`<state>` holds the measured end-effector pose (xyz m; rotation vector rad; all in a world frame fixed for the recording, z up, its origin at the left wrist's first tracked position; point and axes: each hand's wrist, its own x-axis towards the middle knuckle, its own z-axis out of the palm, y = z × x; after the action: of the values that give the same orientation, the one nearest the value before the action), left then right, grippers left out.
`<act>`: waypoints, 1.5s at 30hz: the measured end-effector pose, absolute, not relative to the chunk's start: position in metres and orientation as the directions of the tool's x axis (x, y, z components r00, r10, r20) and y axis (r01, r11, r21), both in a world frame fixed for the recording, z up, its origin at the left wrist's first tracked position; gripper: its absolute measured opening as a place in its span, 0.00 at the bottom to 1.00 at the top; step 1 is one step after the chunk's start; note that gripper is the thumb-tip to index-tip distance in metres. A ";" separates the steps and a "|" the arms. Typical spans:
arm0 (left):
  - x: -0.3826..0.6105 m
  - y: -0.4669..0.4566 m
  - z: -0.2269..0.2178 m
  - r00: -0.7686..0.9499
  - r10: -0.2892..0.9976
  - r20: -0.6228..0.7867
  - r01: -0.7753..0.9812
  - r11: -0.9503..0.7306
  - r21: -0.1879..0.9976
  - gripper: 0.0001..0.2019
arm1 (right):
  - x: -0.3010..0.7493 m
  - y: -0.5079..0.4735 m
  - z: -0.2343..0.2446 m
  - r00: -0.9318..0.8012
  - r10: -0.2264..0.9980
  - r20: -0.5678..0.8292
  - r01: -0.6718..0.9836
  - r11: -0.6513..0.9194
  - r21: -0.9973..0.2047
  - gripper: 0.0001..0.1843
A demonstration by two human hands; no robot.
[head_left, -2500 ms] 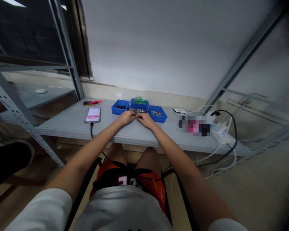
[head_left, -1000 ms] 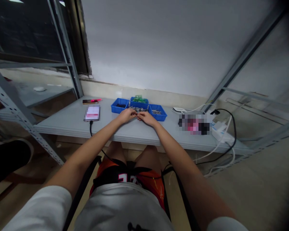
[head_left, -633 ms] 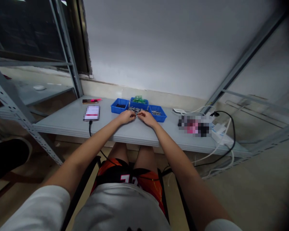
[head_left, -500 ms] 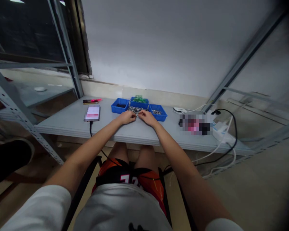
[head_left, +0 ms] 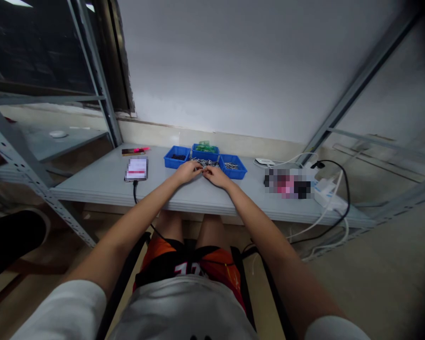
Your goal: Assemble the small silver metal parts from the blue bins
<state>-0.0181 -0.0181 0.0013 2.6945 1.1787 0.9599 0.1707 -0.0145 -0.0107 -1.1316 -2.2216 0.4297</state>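
My left hand [head_left: 189,172] and my right hand [head_left: 215,176] meet fingertip to fingertip over the grey table, both closed in a pinch. Whatever lies between the fingers is too small to make out. Just behind them is a heap of small shiny metal parts [head_left: 207,163], partly hidden by my hands. A blue bin with dark pieces [head_left: 172,164] stands to the left of the heap. To the right sits a blue bin with metal parts [head_left: 241,174]. At the back, a third blue bin [head_left: 198,154] holds green pieces [head_left: 204,146].
A phone [head_left: 136,169] with a black cable lies on the left of the table [head_left: 99,182], a pink item [head_left: 140,149] behind it. On the right are a blurred-out object [head_left: 286,184], a white power strip [head_left: 327,196] and loose cables. Metal shelf posts [head_left: 108,113] flank the table.
My hands stay together in front of the bins, with a slight shift of the fingers. The whole view has moved a little.
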 end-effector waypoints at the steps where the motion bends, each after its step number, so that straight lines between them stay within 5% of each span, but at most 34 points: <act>1: -0.018 -0.019 0.002 0.509 0.684 0.522 0.656 -0.701 0.280 0.11 | 0.171 -0.015 -0.011 -0.452 0.812 0.369 0.619 0.584 -0.525 0.08; 21: -0.021 -0.009 -0.006 0.535 0.703 0.469 0.646 -0.698 0.309 0.11 | 0.173 -0.013 -0.005 -0.375 0.771 0.515 0.491 0.636 -0.595 0.07; 29: -0.021 -0.013 -0.002 0.477 0.732 0.487 0.670 -0.661 0.337 0.11 | 0.177 -0.012 -0.009 -0.399 0.816 0.418 0.541 0.578 -0.611 0.08; 38: -0.017 -0.019 0.002 0.615 0.594 0.519 0.525 -0.799 0.292 0.12 | 0.174 -0.014 -0.009 -0.488 0.794 0.362 0.613 0.607 -0.505 0.07; 45: -0.020 -0.016 -0.001 0.480 0.726 0.493 0.666 -0.667 0.334 0.12 | 0.176 -0.018 -0.004 -0.432 0.801 0.414 0.597 0.598 -0.534 0.07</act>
<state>-0.0195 -0.0155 -0.0008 2.6177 1.2350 0.9449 0.1760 -0.0177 -0.0043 -1.1007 -2.1783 0.4076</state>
